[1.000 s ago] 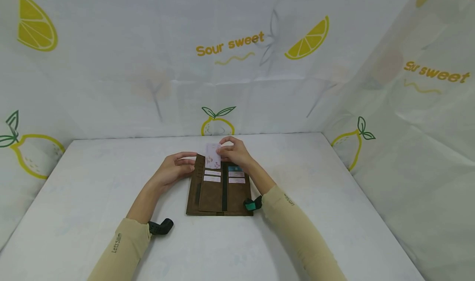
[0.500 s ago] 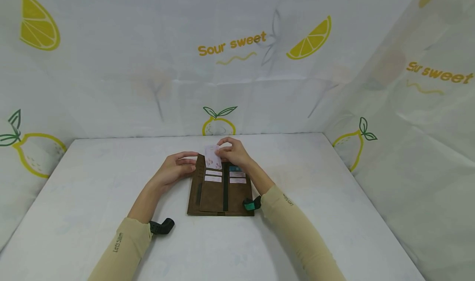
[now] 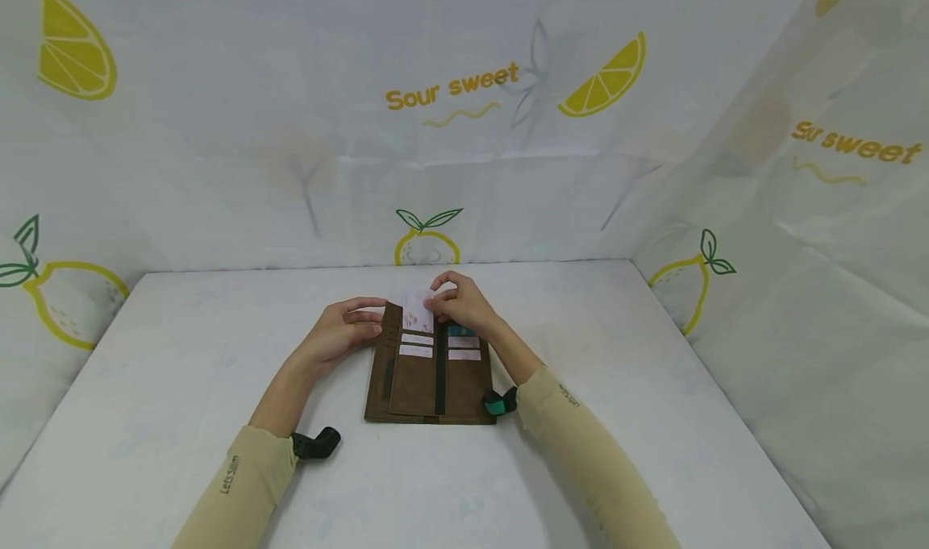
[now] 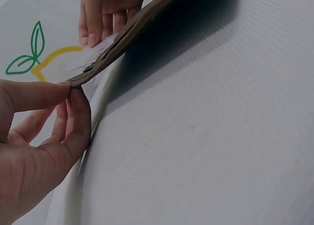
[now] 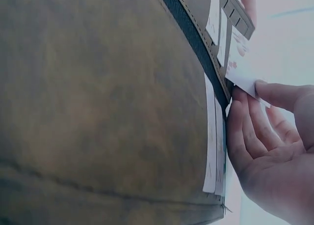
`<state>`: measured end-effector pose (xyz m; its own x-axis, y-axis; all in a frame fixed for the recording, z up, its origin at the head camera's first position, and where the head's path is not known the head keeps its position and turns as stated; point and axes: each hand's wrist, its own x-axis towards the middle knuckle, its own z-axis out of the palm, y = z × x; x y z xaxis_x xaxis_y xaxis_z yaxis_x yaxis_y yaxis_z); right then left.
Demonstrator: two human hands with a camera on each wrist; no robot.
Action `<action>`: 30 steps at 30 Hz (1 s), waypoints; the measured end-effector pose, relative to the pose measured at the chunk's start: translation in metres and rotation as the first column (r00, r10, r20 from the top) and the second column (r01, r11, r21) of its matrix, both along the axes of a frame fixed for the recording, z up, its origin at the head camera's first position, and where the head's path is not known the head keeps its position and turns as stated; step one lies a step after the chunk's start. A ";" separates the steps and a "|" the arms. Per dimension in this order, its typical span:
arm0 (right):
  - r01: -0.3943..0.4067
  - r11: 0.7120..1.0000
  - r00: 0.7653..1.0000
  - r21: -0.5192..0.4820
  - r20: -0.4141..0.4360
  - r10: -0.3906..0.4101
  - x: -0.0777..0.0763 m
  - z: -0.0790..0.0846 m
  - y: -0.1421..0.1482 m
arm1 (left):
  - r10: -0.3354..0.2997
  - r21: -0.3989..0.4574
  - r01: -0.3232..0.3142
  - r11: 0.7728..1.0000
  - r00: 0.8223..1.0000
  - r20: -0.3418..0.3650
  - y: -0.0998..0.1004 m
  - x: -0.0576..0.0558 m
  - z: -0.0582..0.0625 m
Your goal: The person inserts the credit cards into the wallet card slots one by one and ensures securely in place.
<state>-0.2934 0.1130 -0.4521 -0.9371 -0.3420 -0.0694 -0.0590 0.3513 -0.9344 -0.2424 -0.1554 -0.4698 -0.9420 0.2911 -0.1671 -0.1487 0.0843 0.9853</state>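
Observation:
An open brown wallet (image 3: 415, 392) lies on the white table, its card slots toward the far side. My left hand (image 3: 335, 335) pinches its far left edge between thumb and fingers, clearly seen where the wallet edge (image 4: 105, 58) tilts up from the table in the left wrist view. With thumb and fingers my right hand (image 3: 464, 305) pinches a pale card with a reddish flower print (image 3: 417, 315). That card (image 5: 239, 63) stands partly out of the top slot of the left column; its lower end is hidden in the wallet.
Several pale cards show as strips in the slots, such as the white card (image 3: 415, 351) on the left and another pale card (image 3: 464, 355) on the right. A blue card (image 3: 460, 331) sits above those. A lemon-printed cloth (image 3: 464, 170) hangs behind the table (image 3: 181, 372).
The flower-print card has moved slightly down toward the wallet, with my right hand following it a little. My left hand keeps its place at the wallet's edge.

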 end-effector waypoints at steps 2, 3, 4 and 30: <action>-0.012 1.000 1.000 0.012 -0.008 0.012 0.000 -0.001 0.002 | -0.002 -0.005 0.002 1.000 1.000 -0.004 0.000 0.000 0.000; -0.015 1.000 1.000 0.014 -0.009 0.015 0.000 -0.001 0.003 | -0.004 -0.007 0.004 1.000 1.000 -0.005 0.000 0.000 0.000; -0.018 1.000 1.000 0.016 -0.010 0.018 0.000 -0.002 0.003 | -0.005 -0.008 0.005 1.000 1.000 -0.007 0.000 0.000 0.000; -0.065 0.998 0.997 -0.020 0.031 0.066 0.003 -0.003 0.020 | -0.017 -0.005 0.017 1.000 1.000 -0.011 0.001 0.002 0.001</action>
